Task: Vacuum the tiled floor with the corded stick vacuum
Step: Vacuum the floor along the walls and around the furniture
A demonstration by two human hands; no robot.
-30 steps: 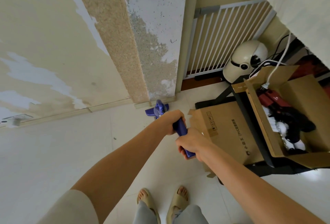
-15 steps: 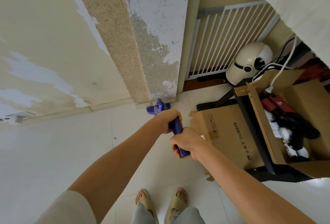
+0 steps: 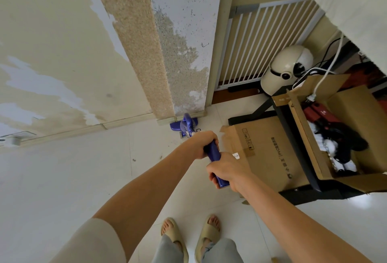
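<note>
The blue stick vacuum's handle (image 3: 214, 154) runs between both hands. My left hand (image 3: 200, 144) grips the handle higher along the stick, nearer the floor head. Just behind it, my right hand (image 3: 225, 171) grips the handle's end. The blue floor head (image 3: 184, 123) sits on the pale tiled floor (image 3: 83, 179), right against the skirting at the foot of a rough wall pillar (image 3: 167, 53). No cord is visible.
A cardboard box (image 3: 263, 149) lies on the floor just right of the hands, under a black frame (image 3: 293, 137). An open box (image 3: 345, 132) of dark items rests on that frame. A white helmet (image 3: 287, 72) and white barred gate (image 3: 261, 44) stand behind. My sandalled feet (image 3: 190, 235) are below.
The floor head has slid forward, up to the skirting at the pillar's base. Both hands have kept their grip on the handle.
</note>
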